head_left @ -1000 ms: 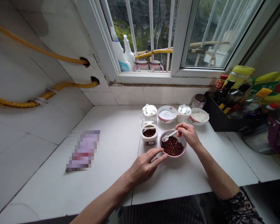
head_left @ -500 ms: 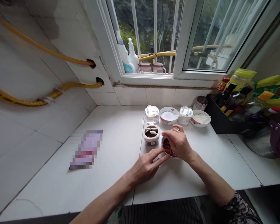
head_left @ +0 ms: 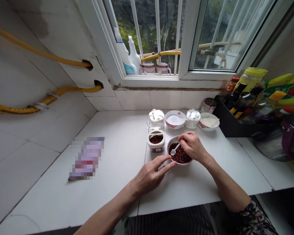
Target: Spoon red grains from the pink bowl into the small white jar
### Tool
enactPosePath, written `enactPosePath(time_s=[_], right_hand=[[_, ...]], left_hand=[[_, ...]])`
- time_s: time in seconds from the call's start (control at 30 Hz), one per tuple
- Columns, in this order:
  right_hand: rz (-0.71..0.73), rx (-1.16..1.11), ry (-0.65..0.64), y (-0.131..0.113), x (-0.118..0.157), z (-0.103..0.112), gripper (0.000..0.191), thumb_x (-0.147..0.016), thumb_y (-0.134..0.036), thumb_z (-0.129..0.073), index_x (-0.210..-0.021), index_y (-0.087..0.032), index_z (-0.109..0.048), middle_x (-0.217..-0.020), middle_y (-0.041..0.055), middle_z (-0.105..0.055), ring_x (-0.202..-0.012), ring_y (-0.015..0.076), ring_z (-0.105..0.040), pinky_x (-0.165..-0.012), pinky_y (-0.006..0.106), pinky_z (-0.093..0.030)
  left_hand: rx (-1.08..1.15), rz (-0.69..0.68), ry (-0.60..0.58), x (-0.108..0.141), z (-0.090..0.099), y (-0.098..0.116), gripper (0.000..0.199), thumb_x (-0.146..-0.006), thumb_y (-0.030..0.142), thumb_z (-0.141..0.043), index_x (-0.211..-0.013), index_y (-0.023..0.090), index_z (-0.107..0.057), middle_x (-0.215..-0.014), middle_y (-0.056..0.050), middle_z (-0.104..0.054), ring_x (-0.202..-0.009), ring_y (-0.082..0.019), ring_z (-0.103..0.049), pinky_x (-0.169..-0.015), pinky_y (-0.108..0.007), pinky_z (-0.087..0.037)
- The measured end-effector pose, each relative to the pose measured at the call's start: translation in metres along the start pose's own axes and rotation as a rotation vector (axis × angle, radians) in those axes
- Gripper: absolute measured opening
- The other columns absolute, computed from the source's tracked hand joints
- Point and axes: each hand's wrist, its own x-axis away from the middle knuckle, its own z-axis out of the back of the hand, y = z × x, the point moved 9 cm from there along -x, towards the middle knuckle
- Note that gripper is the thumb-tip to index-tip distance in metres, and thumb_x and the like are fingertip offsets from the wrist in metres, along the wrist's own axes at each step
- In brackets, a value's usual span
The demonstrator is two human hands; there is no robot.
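Observation:
My right hand (head_left: 192, 146) is closed on a small white spoon (head_left: 175, 148), whose bowl end dips toward dark red dried peppercorns (head_left: 182, 156). They fill a pink-edged bowl (head_left: 168, 143) on the counter. With thumb and fingers at the near left rim, my left hand (head_left: 153, 173) holds that bowl. Just left of it stands a spice jar (head_left: 157, 147) with a cream rim, its lid raised; similar dark red peppercorns show inside.
Behind stand a bowl of white grains (head_left: 175, 120), a lidded clear jar (head_left: 193, 119) and a bowl of pale powder (head_left: 209, 122). A black bottle box (head_left: 237, 129) and a metal pot (head_left: 269, 147) are at right. A blurred purple packet (head_left: 87, 158) lies left.
My right hand has moved the spoon from over the spice jar back to the bowl of peppercorns. My left hand stays at the bowl's rim. The view has shifted slightly.

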Motion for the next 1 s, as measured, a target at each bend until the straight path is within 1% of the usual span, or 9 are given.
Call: enactPosePath(time_s=[0.07,0.13,0.23,0.33,0.47,0.63,0.8,0.9,1.0], right_hand=[[-0.025,-0.029,-0.024,0.0,0.0,-0.005,0.019,-0.08,-0.015,-0.047,-0.071,-0.021,-0.062,-0.071,0.0023,-0.071,-0.078,0.0198,-0.062,-0.088,0.037,-0.045],[-0.077,-0.083,-0.028,0.005,-0.001,-0.004,0.019,-0.08,-0.016,-0.046,-0.069,-0.021,-0.061,-0.064,0.0008,-0.068,-0.072,0.0185,-0.061,-0.086,0.036,-0.044],[-0.223,-0.247,-0.028,0.02,0.0,-0.001,0.017,-0.078,-0.019,-0.046,-0.07,-0.021,-0.06,-0.055,-0.0022,-0.061,-0.058,0.015,-0.058,-0.072,0.031,-0.046],[-0.38,-0.434,-0.04,0.035,0.002,-0.004,0.014,-0.075,-0.024,-0.048,-0.071,-0.02,-0.062,-0.053,-0.0028,-0.06,-0.051,0.0135,-0.054,-0.056,0.026,-0.043],[-0.474,-0.573,-0.046,0.042,0.004,-0.01,0.013,-0.07,-0.027,-0.053,-0.069,-0.019,-0.063,-0.051,-0.0025,-0.06,-0.049,0.0125,-0.052,-0.053,0.025,-0.043],[-0.499,-0.661,-0.015,0.047,0.002,-0.008,0.013,-0.068,-0.029,-0.057,-0.068,-0.019,-0.065,-0.05,-0.0023,-0.06,-0.049,0.0116,-0.052,-0.054,0.025,-0.044],[-0.478,-0.749,0.047,0.046,-0.002,0.001,0.018,-0.07,-0.035,-0.065,-0.075,-0.017,-0.067,-0.054,-0.0009,-0.064,-0.051,0.0119,-0.055,-0.056,0.026,-0.047],[-0.409,-0.742,0.142,0.032,-0.004,0.006,0.023,-0.077,-0.039,-0.065,-0.083,-0.017,-0.067,-0.061,0.0011,-0.068,-0.056,0.0136,-0.059,-0.061,0.028,-0.051],[-0.297,-0.629,0.215,0.01,-0.004,0.005,0.022,-0.087,-0.038,-0.058,-0.092,-0.018,-0.066,-0.071,0.0041,-0.073,-0.064,0.0164,-0.065,-0.068,0.032,-0.053]], left_hand=[[0.0,-0.002,0.006,0.0,0.0,0.0,0.046,-0.089,-0.001,-0.042,-0.129,0.016,-0.058,-0.126,-0.014,-0.056,-0.11,-0.021,-0.061,-0.079,-0.032,-0.063],[-0.003,-0.004,0.005,0.0,0.0,0.0,0.045,-0.09,-0.001,-0.043,-0.128,0.016,-0.058,-0.127,-0.014,-0.056,-0.11,-0.021,-0.061,-0.079,-0.032,-0.063],[-0.012,0.002,0.002,-0.001,-0.001,0.0,0.044,-0.09,-0.001,-0.044,-0.128,0.016,-0.058,-0.125,-0.014,-0.057,-0.108,-0.02,-0.061,-0.078,-0.031,-0.063],[-0.011,0.009,0.0,-0.001,-0.001,0.0,0.045,-0.09,-0.001,-0.043,-0.129,0.017,-0.058,-0.125,-0.013,-0.057,-0.108,-0.019,-0.062,-0.078,-0.031,-0.062],[0.002,0.002,0.008,0.0,0.0,0.0,0.045,-0.09,-0.001,-0.043,-0.129,0.017,-0.058,-0.126,-0.014,-0.057,-0.11,-0.02,-0.061,-0.079,-0.032,-0.063],[0.001,0.004,0.003,0.0,0.0,0.0,0.045,-0.09,0.0,-0.043,-0.13,0.017,-0.057,-0.126,-0.014,-0.057,-0.11,-0.021,-0.061,-0.08,-0.033,-0.063],[-0.005,0.01,0.006,-0.001,0.0,0.0,0.045,-0.091,0.0,-0.043,-0.13,0.018,-0.057,-0.126,-0.014,-0.057,-0.109,-0.02,-0.062,-0.08,-0.033,-0.063],[-0.013,0.009,0.004,-0.001,0.0,0.0,0.046,-0.092,0.001,-0.042,-0.132,0.019,-0.056,-0.125,-0.013,-0.058,-0.11,-0.02,-0.062,-0.08,-0.033,-0.063],[-0.016,0.008,0.015,-0.001,0.001,0.0,0.046,-0.092,0.002,-0.041,-0.132,0.019,-0.055,-0.124,-0.014,-0.059,-0.109,-0.019,-0.062,-0.08,-0.033,-0.063]])
